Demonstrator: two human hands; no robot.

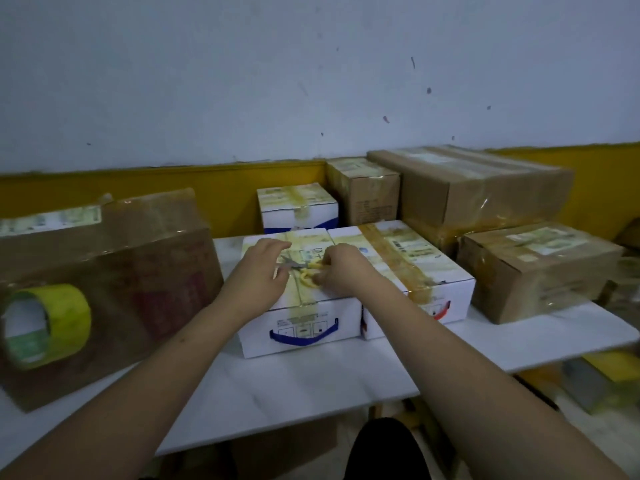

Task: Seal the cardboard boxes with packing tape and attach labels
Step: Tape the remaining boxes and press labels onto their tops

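Observation:
A white box with blue handle print (301,327) stands at the table's middle, with a strip of yellowish tape running over its top and down its front. Both my hands are on its lid. My right hand (341,270) grips yellow-handled scissors (304,271) whose blades point left. My left hand (263,268) rests on the lid beside the blades, fingers bent; whether it pinches the tape is hidden. A roll of yellow packing tape (48,327) lies at the far left in front of a large brown box (114,271).
A second white taped box (415,268) with a label touches the first on its right. Taped brown boxes (540,268) stand at the right and along the back wall, with a small white box (298,206) behind. The white table edge (311,420) is near me.

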